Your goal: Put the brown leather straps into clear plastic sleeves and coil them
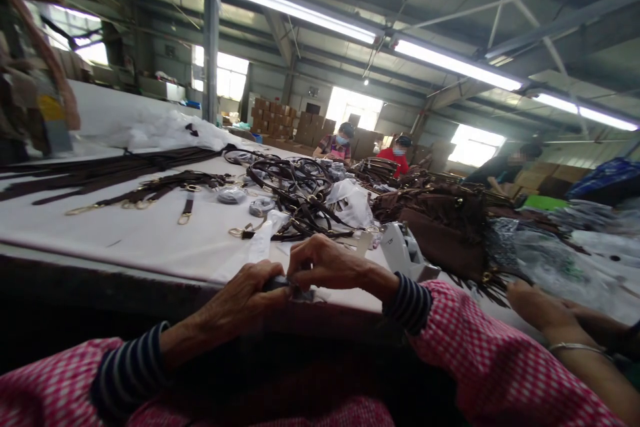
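At the near edge of the table, my left hand [250,293] is closed around a small grey bundle [275,283], most of it covered by the fingers. My right hand [327,265] pinches at the same bundle from the right, its fingertips touching it beside the left thumb. What the bundle is made of is too small to tell. Just beyond the hands lies a strip of white film [263,237]. Behind it, dark brown straps with gold clasps [295,197] form a tangled heap. Two grey wrapped coils [231,195] rest left of the heap.
Long brown straps [125,167] lie across the white table [165,253]. A white dispenser-like device [400,247] stands right of my hands, before brown bags [440,233]. A co-worker's hand [535,303] is close at the right. Other people sit across the table.
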Demonstrator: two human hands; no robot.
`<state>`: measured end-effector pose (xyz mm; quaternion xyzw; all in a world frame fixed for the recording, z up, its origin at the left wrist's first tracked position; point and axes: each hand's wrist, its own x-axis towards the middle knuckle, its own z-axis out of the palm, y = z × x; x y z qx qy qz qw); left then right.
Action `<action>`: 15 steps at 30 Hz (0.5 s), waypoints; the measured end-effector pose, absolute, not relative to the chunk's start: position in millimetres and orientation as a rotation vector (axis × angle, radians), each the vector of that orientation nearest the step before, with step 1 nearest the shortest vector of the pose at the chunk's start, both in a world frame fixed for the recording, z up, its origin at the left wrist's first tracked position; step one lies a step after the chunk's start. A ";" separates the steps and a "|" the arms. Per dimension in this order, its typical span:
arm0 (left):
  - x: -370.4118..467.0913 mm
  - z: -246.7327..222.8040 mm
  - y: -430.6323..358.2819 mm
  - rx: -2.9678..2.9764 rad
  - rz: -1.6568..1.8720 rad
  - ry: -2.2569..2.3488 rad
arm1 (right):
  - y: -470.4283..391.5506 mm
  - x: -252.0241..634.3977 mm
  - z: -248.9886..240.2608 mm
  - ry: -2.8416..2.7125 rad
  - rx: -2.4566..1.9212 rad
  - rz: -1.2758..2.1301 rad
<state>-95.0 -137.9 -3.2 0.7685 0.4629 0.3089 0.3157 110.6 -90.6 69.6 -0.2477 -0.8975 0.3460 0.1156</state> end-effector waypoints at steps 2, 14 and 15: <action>-96.6 -4.3 -134.3 2.005 0.845 1.215 | -91.4 111.3 67.1 -2.622 -0.701 0.925; -97.6 2.5 -124.1 1.032 0.967 0.904 | -135.8 113.7 41.5 -2.494 -0.796 0.329; -97.9 4.6 -125.6 1.026 0.980 0.897 | -138.7 112.6 39.3 -2.511 -0.810 0.256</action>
